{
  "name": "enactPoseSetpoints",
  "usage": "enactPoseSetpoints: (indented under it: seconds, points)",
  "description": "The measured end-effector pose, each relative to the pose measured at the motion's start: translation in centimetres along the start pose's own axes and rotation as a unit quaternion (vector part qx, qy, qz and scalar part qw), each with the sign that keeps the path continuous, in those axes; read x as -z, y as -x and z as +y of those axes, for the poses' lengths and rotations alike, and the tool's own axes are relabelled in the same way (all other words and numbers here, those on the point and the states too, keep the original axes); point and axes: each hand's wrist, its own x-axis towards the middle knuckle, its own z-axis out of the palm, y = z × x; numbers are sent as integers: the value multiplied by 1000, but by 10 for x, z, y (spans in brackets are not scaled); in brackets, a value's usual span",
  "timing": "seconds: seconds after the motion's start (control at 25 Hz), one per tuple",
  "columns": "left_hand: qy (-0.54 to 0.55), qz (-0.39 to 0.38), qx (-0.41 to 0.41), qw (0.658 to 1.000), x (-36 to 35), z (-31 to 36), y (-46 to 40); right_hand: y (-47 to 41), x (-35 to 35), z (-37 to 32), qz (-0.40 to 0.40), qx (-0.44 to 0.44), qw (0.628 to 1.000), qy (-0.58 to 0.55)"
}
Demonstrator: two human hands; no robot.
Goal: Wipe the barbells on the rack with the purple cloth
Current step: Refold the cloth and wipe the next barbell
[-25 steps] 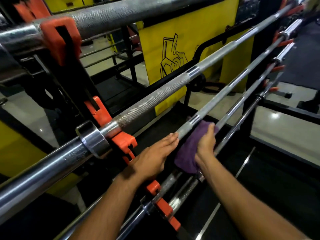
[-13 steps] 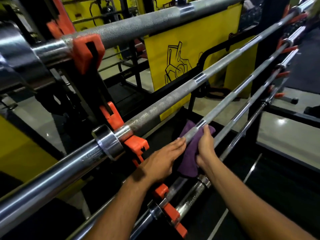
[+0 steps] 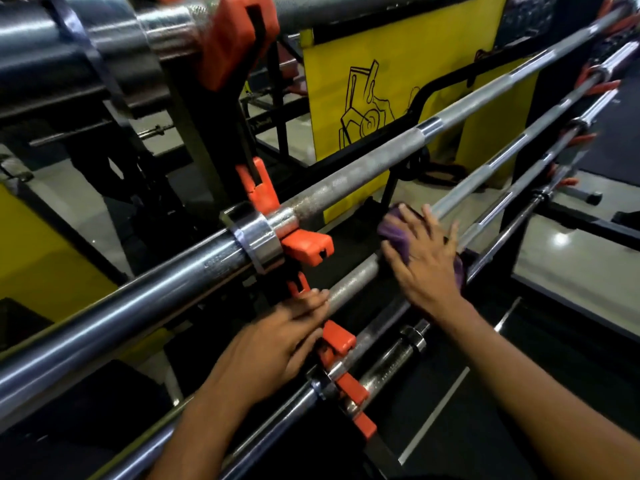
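While I compare this moment with the two before it, these are my notes:

Right hand: my right hand (image 3: 424, 259) has gone from a sideways clasp to lying flat on top of the cloth; the fingers are spread wide and fairly straight, pressing down rather than curling round.

Cloth: the purple cloth (image 3: 394, 232) sits under that palm, on the third bar; only its edge shows to the left of the fingers and a little at the right of the wrist; a second ago far more of it hung below the bar.

Left hand: my left hand (image 3: 277, 341) has slid back toward me along the same bar; its fingers now curl over the bar just beside the orange hook (image 3: 337, 337), where earlier they lay straight beside the cloth; I judge it is steadying the bar.

Third bar: the third bar (image 3: 353, 282) shows bare rough metal between my two hands, so the hands are apart and no longer near touching.

Rack: the rack (image 3: 194, 140) holds the bars in a slanted stack; the second bar (image 3: 346, 185) lies above my hands and the lower bars (image 3: 391, 368) below them; I cannot tell which are already clean.

Meaning: I judge the wipe on this bar is mid-stroke, with the far length and the lower bars yet to do.

Risk: a flat palm may let the cloth slip off.
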Motion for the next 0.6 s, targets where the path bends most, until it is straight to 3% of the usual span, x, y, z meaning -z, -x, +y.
enactPoseSetpoints:
  seconds: [0.08, 0.24, 0.4, 0.6]
  points:
    - [8, 2, 25, 1000, 0, 1, 12, -12, -16, 6, -22, -5, 997, 69]
    - [46, 24, 50, 997, 3, -9, 26, -12, -13, -13, -13, -7, 997, 77]
    - [68, 31, 61, 995, 4, -4, 22, 24, -24, -72, -83, 99, 989, 70]
    - [55, 10, 71, 996, 11, -2, 19, 24, -10, -75, -183, 167, 969, -1]
